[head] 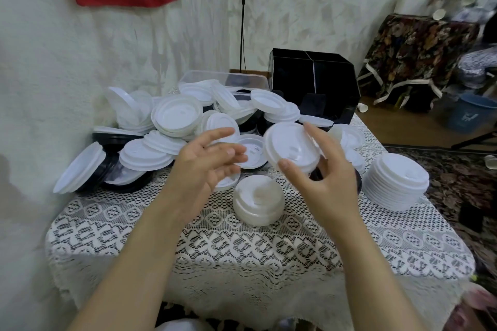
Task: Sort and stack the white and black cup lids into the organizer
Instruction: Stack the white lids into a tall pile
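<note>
Right hand pinches white lid by rim, tilted, above table centre. Left hand spread, holds nothing, just beside. Black organizer at far edge behind loose lid pile. Neat white stack near right edge. Lace cloth open along front edge.

White cup lids lie heaped in a loose, tumbled pile at left and centre, with black lids showing beneath them at the left edge. A neat tall stack of white lids stands well apart on the right; a shorter stack sits in front. One white lid is pinched, tilted, in the right hand. The black divided organizer stands behind the pile.
</note>
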A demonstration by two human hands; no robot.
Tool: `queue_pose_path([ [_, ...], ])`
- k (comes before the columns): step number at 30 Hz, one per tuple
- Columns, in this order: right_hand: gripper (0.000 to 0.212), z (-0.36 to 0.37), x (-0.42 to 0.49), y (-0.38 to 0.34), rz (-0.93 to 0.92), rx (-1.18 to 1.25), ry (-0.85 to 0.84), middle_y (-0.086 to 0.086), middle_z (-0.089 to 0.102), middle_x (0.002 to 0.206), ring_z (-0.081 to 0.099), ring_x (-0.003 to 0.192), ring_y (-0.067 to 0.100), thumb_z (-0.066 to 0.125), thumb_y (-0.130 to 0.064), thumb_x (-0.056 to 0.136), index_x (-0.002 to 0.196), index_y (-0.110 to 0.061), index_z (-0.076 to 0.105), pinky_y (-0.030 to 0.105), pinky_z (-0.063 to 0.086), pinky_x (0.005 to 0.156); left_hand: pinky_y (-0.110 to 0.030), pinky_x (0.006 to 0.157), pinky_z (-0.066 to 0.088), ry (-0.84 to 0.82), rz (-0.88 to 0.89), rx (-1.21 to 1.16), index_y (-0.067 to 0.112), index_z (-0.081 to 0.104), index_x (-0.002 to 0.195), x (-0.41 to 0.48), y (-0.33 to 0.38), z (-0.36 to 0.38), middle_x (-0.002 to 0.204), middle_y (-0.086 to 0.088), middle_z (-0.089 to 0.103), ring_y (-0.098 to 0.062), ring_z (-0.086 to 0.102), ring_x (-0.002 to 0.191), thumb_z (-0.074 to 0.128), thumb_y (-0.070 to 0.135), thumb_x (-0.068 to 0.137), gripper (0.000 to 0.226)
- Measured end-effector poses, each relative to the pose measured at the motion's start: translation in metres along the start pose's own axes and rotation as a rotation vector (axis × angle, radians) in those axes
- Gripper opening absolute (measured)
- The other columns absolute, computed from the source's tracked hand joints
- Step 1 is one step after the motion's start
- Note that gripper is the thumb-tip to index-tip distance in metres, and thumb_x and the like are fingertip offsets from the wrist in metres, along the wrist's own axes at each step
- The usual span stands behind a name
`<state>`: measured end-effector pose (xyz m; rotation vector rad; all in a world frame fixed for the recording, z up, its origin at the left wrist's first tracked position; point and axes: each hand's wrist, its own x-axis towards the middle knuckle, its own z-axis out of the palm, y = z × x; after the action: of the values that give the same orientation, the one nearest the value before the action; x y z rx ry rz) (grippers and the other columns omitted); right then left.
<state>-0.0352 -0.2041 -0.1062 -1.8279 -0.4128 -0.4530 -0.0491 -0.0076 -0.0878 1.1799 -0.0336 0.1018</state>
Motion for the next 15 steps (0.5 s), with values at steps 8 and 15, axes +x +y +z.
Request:
queue_pose_path([
  [8, 0.054, 0.01, -0.013, 0.003, 0.142, -0.276, -0.481, -0.02, 0.043, 0.136, 0.038, 0.123, -0.001, 0.071, -0.049, 0.079, 0.129, -0.037, 0.058, 0.024, 0.035, 0.105, -0.016, 0.061, 0.048, 0.314, 0.184, 0.389, 0.014, 0.064, 0.091, 0.009, -0.013, -0.011, 0.074, -0.001, 0.069, -0.006, 0.064, 0.065, 0.056, -0.006, 0.087, 0.022],
  [15, 0.054, 0.012, -0.014, 0.01, 0.178, -0.3, -0.509, -0.02, 0.042, 0.139, 0.036, 0.124, -0.003, 0.073, -0.046, 0.079, 0.13, -0.033, 0.059, 0.015, 0.029, 0.1, -0.011, 0.065, 0.048, 0.279, 0.221, 0.56, 0.019, 0.065, 0.084, 0.011, -0.017, -0.017, 0.078, -0.002, 0.068, 0.0, 0.063, 0.067, 0.057, -0.009, 0.085, 0.028],
])
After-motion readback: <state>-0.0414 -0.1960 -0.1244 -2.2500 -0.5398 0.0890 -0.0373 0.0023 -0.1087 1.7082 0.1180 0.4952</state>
